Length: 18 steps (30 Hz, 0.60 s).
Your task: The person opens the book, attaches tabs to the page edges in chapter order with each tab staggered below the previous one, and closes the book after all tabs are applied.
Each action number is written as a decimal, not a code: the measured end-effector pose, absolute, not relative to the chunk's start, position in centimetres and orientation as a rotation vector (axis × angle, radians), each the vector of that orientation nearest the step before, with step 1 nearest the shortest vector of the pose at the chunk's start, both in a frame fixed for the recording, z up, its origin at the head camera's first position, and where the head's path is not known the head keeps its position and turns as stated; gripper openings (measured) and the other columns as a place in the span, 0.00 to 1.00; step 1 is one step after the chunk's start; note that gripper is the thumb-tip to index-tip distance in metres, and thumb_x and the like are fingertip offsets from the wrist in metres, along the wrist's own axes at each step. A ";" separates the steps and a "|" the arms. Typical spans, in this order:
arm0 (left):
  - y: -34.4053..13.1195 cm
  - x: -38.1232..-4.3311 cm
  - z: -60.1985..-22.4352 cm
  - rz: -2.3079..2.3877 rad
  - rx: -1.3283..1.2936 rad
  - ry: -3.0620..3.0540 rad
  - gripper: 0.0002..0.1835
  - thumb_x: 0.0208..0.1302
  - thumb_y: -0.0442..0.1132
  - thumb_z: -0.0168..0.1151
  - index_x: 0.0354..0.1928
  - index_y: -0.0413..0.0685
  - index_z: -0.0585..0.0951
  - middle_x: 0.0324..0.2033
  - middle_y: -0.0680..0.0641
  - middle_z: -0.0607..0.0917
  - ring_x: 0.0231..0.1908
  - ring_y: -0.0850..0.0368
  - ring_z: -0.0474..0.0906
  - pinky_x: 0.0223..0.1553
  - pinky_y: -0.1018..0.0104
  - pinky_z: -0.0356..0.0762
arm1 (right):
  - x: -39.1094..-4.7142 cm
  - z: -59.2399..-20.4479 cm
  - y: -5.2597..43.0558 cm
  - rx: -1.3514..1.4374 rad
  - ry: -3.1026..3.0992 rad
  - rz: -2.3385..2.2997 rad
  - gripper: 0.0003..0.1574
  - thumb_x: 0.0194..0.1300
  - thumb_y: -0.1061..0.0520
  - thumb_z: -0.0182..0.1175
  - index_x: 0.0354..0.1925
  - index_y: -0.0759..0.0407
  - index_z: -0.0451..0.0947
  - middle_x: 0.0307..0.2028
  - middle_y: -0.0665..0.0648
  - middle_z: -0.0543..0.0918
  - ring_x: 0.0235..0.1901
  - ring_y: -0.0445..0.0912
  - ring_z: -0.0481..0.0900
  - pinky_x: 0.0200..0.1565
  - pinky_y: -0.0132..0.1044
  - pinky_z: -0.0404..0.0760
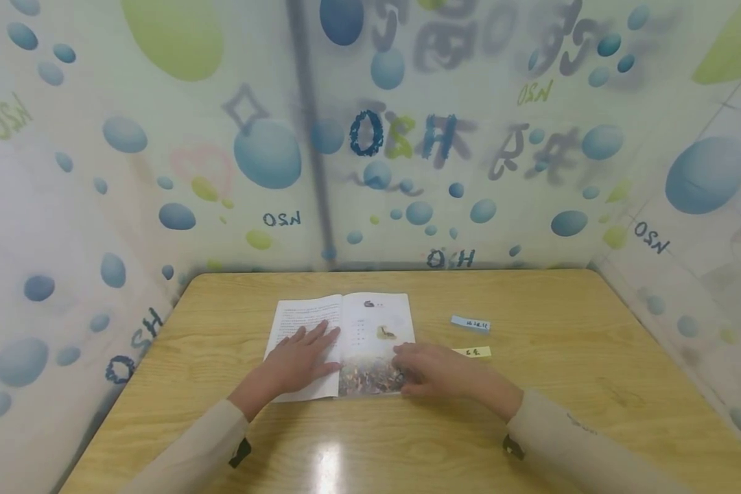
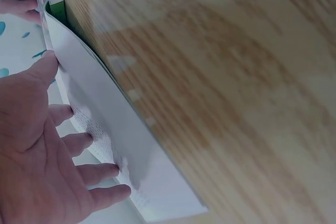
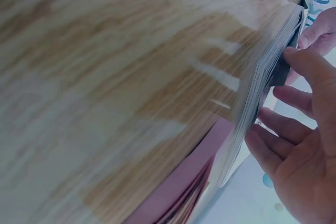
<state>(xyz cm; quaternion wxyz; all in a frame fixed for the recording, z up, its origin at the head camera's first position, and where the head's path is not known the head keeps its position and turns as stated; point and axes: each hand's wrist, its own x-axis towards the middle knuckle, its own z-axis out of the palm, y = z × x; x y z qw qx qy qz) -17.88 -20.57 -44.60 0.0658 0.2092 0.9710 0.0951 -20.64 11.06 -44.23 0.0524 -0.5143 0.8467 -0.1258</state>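
An open book lies flat, with text on its left page and a coloured picture across the lower part of its right page. My left hand rests on the left page with the fingers spread; in the left wrist view its fingertips touch the white paper. My right hand lies at the outer edge of the right page, fingers loosely bent. The right wrist view has its fingertips touching the page by the edge of the book, thumb apart from them.
Right of the book, a blue labelled strip and a yellow labelled strip lie on the wooden table. A patterned wall covering stands behind. A pink-purple layered thing appears beside the book.
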 end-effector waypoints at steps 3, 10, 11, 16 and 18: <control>-20.4 -17.8 -44.4 0.285 0.619 2.927 0.37 0.77 0.60 0.51 0.78 0.47 0.62 0.76 0.36 0.57 0.70 0.24 0.54 0.64 0.28 0.57 | -20.4 -44.1 11.2 -1.529 2.584 -0.381 0.24 0.67 0.51 0.68 0.58 0.58 0.79 0.63 0.61 0.78 0.62 0.52 0.75 0.64 0.43 0.72; -18.4 -17.1 -43.0 0.303 0.687 2.874 0.38 0.73 0.58 0.59 0.76 0.44 0.65 0.76 0.35 0.56 0.73 0.28 0.47 0.69 0.31 0.48 | -20.5 -44.2 11.3 -1.509 2.586 -0.403 0.24 0.66 0.56 0.66 0.59 0.58 0.79 0.63 0.60 0.77 0.63 0.53 0.74 0.64 0.44 0.71; -18.1 -17.0 -43.0 0.307 0.717 2.860 0.40 0.72 0.59 0.60 0.77 0.44 0.64 0.76 0.35 0.56 0.74 0.29 0.47 0.69 0.32 0.47 | -20.5 -44.2 11.3 -1.504 2.587 -0.408 0.24 0.66 0.56 0.66 0.60 0.57 0.79 0.63 0.60 0.77 0.63 0.53 0.74 0.64 0.45 0.71; -16.9 -16.7 -43.0 0.340 0.823 2.808 0.50 0.63 0.66 0.65 0.78 0.46 0.62 0.77 0.37 0.56 0.74 0.29 0.45 0.70 0.33 0.46 | -20.5 -44.0 11.4 -1.473 2.590 -0.438 0.24 0.67 0.56 0.65 0.60 0.57 0.78 0.64 0.60 0.77 0.63 0.53 0.74 0.64 0.46 0.71; -16.6 -16.8 -43.1 0.346 0.848 2.808 0.53 0.59 0.68 0.68 0.78 0.45 0.62 0.77 0.37 0.56 0.74 0.28 0.46 0.70 0.33 0.47 | -20.4 -43.9 11.3 -1.477 2.587 -0.454 0.24 0.67 0.57 0.65 0.60 0.59 0.78 0.63 0.61 0.77 0.63 0.53 0.75 0.64 0.46 0.71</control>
